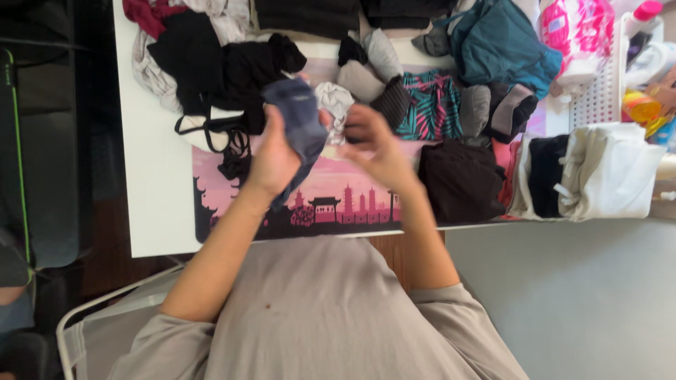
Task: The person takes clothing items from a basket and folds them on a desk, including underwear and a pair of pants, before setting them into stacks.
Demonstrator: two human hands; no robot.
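Fingers of left hand (273,158): clenched on a blue-grey sock (301,119), lifted clear of the desk (158,183) for handling. Right hand (377,148): fingers spread, released, just beside the sock. Beyond fingertips: rolled socks (366,77), black clothes (211,60). Below: pink mat (338,183).

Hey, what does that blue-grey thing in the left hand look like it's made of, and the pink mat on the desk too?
The blue-grey garment looks like soft knit fabric, matte: it droops and creases in the left hand. The exact fibre is unclear. The pink mat looks like a printed cloth-topped desk mat, flat and matte with a skyline print, though its backing is hidden.
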